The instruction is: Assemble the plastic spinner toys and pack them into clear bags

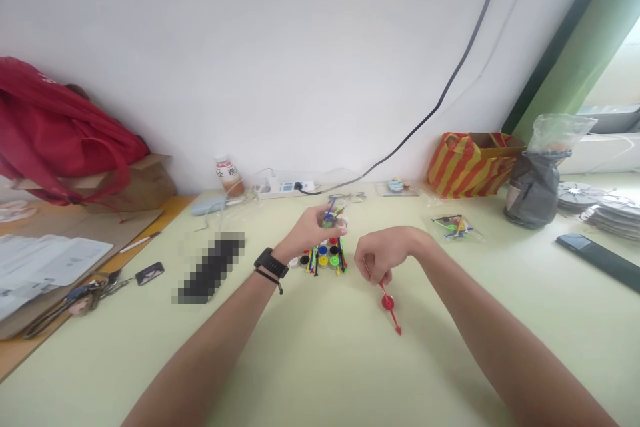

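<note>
My left hand (314, 227), with a black watch (271, 264) on its wrist, is closed around a bunch of small coloured plastic pieces (331, 215). Blue and green show among them, but their exact shape is blurred. Beneath it on the table lie several small round discs (323, 261) in yellow, green, blue, black and white, with coloured arrow sticks (345, 263) beside them. My right hand (383, 255) is to the right, bent down, pinching the upper end of a red plastic arrow (388, 303). That arrow has a round red disc at its middle and its tip points toward me.
A clear bag of coloured sticks (457, 227) lies right of my right hand. Behind are a power strip (285, 188), a bottle (230, 177) and a striped bag (473, 167). Keys (83, 297) and papers (50, 263) lie left; a dark phone (607, 260) lies right.
</note>
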Demonstrator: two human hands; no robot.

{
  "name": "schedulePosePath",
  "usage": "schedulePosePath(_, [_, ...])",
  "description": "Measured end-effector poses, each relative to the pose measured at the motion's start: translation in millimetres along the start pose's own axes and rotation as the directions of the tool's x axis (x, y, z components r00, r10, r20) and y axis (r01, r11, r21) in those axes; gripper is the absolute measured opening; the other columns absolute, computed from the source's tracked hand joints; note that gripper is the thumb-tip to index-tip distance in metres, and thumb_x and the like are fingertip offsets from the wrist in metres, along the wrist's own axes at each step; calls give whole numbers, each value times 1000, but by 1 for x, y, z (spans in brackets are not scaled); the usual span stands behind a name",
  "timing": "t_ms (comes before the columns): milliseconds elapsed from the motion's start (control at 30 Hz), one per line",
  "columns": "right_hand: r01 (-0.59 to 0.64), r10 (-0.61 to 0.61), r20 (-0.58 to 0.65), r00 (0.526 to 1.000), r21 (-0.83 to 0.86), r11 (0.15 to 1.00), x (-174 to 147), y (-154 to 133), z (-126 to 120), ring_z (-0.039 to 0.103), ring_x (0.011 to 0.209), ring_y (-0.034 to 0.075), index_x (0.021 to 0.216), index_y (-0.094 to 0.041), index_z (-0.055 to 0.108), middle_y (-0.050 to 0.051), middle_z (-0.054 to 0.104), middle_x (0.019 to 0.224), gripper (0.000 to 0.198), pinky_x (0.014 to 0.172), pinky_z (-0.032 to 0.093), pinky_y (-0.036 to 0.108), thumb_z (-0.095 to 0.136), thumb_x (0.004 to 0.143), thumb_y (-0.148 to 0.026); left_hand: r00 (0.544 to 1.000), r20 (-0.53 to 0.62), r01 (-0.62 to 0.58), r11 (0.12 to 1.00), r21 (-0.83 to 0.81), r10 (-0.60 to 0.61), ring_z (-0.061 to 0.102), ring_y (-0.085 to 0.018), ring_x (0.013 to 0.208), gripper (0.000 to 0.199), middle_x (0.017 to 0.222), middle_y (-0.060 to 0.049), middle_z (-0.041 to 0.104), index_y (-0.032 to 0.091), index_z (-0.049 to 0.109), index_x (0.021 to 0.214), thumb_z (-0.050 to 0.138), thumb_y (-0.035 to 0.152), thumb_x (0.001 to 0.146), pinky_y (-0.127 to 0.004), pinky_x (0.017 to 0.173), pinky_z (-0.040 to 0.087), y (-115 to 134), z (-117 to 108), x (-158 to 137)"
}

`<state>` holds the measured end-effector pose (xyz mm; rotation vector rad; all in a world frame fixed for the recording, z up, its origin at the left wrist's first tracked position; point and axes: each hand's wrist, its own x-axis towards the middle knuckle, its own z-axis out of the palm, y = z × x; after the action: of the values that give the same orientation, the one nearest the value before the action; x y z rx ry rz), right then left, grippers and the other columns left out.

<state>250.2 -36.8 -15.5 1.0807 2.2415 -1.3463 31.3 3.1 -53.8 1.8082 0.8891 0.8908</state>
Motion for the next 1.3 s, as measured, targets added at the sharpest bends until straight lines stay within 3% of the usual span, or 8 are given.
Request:
schedulePosePath(300, [362, -348, -378, 858, -36, 932, -70, -22, -9, 73, 85, 19, 97, -21, 73, 3, 77, 92, 14, 75, 57, 29, 67, 84, -22, 997, 71, 16, 999, 47, -20, 73, -27, 97, 55, 111, -12, 78, 16, 70, 121, 87, 37, 73, -34, 78, 59, 4, 1, -3])
schedulePosePath(367, [433, -382, -587, 714, -59, 900, -86, -27, -10, 72, 86, 20, 97, -21, 73, 4, 76, 93, 14, 76, 58, 31, 71, 86, -30, 996, 86, -1, 999, 52, -4, 73, -26, 100, 49, 110, -11, 77, 16, 71, 118, 84, 38, 76, -33, 79, 59, 5, 2, -3])
schedulePosePath(533, [495, -268, -950, 159, -158, 855, -104, -27, -11, 68, 78, 19, 90, -21, 72, 4, 72, 85, 17, 71, 58, 32, 79, 83, -36, 995, 101, -9, 994, 104, -2, 72, -26, 99, 41, 108, -10, 77, 16, 73, 112, 83, 38, 78, -35, 85, 57, 1, 3, -3])
schedulePosePath(600, [474, -229, -970, 79, -166, 865, -103, -23, -13, 68, 77, 20, 89, -22, 72, 4, 72, 84, 17, 69, 58, 33, 80, 82, -35, 992, 124, -12, 995, 102, -1, 72, -26, 101, 45, 109, -10, 78, 17, 72, 116, 84, 36, 77, -37, 90, 56, 1, 3, -3])
schedulePosePath(800, [351, -237, -964, 124, -181, 919, -86, -18, -16, 70, 78, 21, 83, -21, 69, 4, 73, 82, 6, 72, 58, 34, 74, 84, -25, 974, 225, -32, 996, 84, 12, 69, -28, 114, 50, 119, -11, 76, 18, 71, 121, 86, 32, 76, -40, 102, 51, 9, 6, -6])
schedulePosePath(1133, [345, -297, -883, 364, -168, 923, -46, -36, -4, 71, 81, 20, 85, -20, 70, 3, 76, 87, 9, 74, 57, 31, 62, 86, -18, 980, 193, -52, 998, 46, 42, 68, -21, 88, 27, 96, -6, 74, 15, 71, 97, 82, 32, 79, -32, 82, 52, 19, 19, -9])
schedulePosePath(1200, [318, -350, -878, 326, -246, 915, -45, -39, -3, 70, 87, 20, 90, -21, 72, 4, 77, 94, 13, 77, 55, 32, 59, 92, -22, 982, 186, -45, 999, 28, 39, 68, -21, 89, 30, 97, -6, 74, 16, 71, 100, 83, 33, 79, -32, 82, 53, 20, 18, -9])
schedulePosePath(1300, [180, -394, -913, 107, -371, 911, -52, -38, -5, 66, 95, 24, 95, -23, 71, 6, 76, 101, 15, 80, 51, 35, 58, 97, -32, 979, 198, -40, 999, -32, 46, 68, -23, 95, 36, 103, -8, 75, 16, 73, 107, 84, 36, 79, -33, 86, 53, 23, 12, -9])
